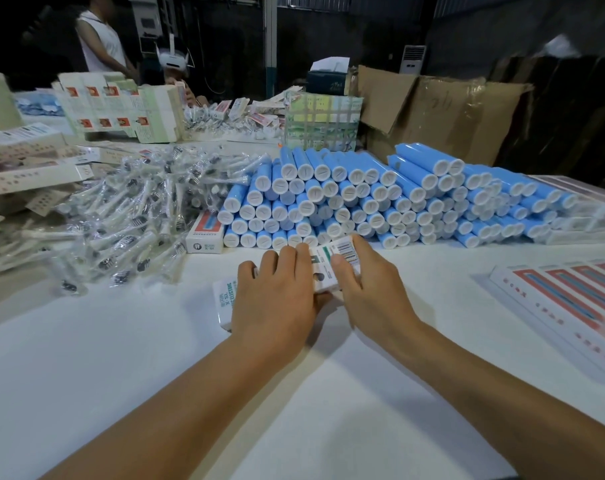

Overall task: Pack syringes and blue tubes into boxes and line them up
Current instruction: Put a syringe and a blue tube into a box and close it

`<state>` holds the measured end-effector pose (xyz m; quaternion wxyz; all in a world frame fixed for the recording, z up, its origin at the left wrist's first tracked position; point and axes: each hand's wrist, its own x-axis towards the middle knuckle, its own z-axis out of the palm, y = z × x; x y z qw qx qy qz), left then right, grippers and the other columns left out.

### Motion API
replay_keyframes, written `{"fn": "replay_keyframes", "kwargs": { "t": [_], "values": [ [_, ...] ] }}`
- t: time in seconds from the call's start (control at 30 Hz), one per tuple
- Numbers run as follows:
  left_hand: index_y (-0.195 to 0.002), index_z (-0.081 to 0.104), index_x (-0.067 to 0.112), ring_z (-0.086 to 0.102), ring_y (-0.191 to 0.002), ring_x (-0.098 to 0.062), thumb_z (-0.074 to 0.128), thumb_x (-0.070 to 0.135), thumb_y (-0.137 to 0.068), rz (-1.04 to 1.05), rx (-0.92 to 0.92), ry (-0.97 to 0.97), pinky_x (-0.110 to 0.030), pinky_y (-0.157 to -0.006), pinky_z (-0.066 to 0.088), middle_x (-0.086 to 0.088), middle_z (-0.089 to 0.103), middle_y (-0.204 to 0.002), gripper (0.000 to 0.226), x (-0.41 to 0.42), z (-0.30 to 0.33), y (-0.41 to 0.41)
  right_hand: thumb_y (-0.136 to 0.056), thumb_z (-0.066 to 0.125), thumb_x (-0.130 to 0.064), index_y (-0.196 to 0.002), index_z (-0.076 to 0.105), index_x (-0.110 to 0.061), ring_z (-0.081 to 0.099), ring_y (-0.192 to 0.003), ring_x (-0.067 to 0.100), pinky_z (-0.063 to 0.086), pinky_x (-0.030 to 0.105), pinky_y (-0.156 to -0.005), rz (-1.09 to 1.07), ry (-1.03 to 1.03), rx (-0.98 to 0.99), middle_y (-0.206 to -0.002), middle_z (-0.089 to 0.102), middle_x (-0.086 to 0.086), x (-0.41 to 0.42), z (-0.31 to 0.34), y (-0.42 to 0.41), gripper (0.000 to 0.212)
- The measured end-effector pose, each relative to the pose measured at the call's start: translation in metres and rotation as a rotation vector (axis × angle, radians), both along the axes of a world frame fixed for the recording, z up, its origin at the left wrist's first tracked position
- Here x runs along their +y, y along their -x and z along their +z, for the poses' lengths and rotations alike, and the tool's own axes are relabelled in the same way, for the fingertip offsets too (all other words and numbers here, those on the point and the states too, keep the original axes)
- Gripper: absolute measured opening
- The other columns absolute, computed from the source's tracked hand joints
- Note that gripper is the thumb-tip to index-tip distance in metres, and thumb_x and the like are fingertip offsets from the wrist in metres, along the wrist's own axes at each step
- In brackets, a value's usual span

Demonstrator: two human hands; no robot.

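Note:
A white printed box [332, 263] with a barcode lies on the white table [121, 375] in front of me. My left hand [273, 299] lies over its left part and my right hand [370, 289] grips its right side, thumb on the barcode. A second white box [225, 299] shows under my left hand. Behind stands a big stack of blue tubes [363, 199] with white caps. To the left lies a heap of wrapped syringes [138, 209]. What is inside the held box is hidden.
A packed box [205, 233] lies beside the tube stack. A row of finished boxes [571, 303] lines the right edge. Flat carton blanks [24, 161] pile at the left. Cardboard cartons [450, 112] stand at the back right, and a person [102, 36] stands far left.

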<state>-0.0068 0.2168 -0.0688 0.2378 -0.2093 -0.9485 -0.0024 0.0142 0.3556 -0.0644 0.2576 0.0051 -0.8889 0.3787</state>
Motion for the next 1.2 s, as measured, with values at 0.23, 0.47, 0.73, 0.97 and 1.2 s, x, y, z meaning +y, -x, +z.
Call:
{"fn": "replay_keyframes", "kwargs": {
  "t": [0.23, 0.47, 0.73, 0.97, 1.2],
  "values": [
    [-0.145, 0.017, 0.014, 0.039, -0.117, -0.023, 0.027, 0.059, -0.094, -0.006, 0.007, -0.004, -0.037, -0.092, 0.031, -0.003, 0.038, -0.136, 0.069, -0.004, -0.003, 0.003, -0.1, 0.044, -0.022, -0.1, 0.07, -0.014, 0.07, -0.088, 0.02, 0.057, 0.031, -0.071, 0.165, 0.977, -0.147, -0.091, 0.074, 0.008, 0.004, 0.009, 0.006, 0.028],
    [-0.145, 0.018, 0.017, 0.039, -0.119, -0.022, 0.023, 0.062, -0.09, -0.036, 0.016, -0.023, -0.036, -0.094, 0.03, -0.001, 0.037, -0.138, 0.072, -0.006, -0.002, 0.007, -0.096, 0.041, -0.005, -0.111, 0.063, -0.001, 0.07, -0.092, 0.028, 0.058, 0.044, -0.078, 0.118, 1.025, -0.137, -0.092, 0.074, 0.012, 0.01, 0.01, 0.008, 0.026],
    [-0.139, 0.038, 0.011, 0.05, -0.107, -0.027, 0.044, 0.056, -0.089, -0.07, 0.034, -0.07, -0.04, -0.087, 0.038, -0.007, 0.052, -0.125, 0.068, -0.005, 0.0, 0.004, -0.096, 0.042, -0.004, -0.122, 0.063, -0.009, 0.072, -0.084, 0.017, 0.057, 0.029, -0.066, 0.112, 1.003, -0.088, -0.091, 0.075, 0.005, 0.006, 0.007, 0.006, 0.034],
    [-0.143, 0.029, 0.013, 0.045, -0.112, -0.024, 0.041, 0.059, -0.091, -0.059, 0.055, -0.048, -0.038, -0.09, 0.035, -0.005, 0.046, -0.131, 0.071, -0.006, -0.001, 0.005, -0.098, 0.039, -0.008, -0.134, 0.053, -0.02, 0.067, -0.078, -0.001, 0.052, 0.016, -0.062, 0.071, 0.749, -0.03, -0.098, 0.068, -0.009, 0.002, 0.001, 0.001, 0.04],
    [-0.142, 0.025, 0.015, 0.044, -0.113, -0.021, 0.03, 0.062, -0.089, 0.002, 0.068, -0.033, -0.035, -0.087, 0.033, -0.001, 0.044, -0.131, 0.071, -0.007, -0.001, 0.009, -0.091, 0.059, -0.015, -0.094, 0.07, -0.024, 0.064, -0.092, 0.01, 0.051, 0.017, -0.068, -0.063, 0.482, 0.039, -0.1, 0.065, -0.003, 0.006, 0.007, -0.001, 0.014]
  ]
}}
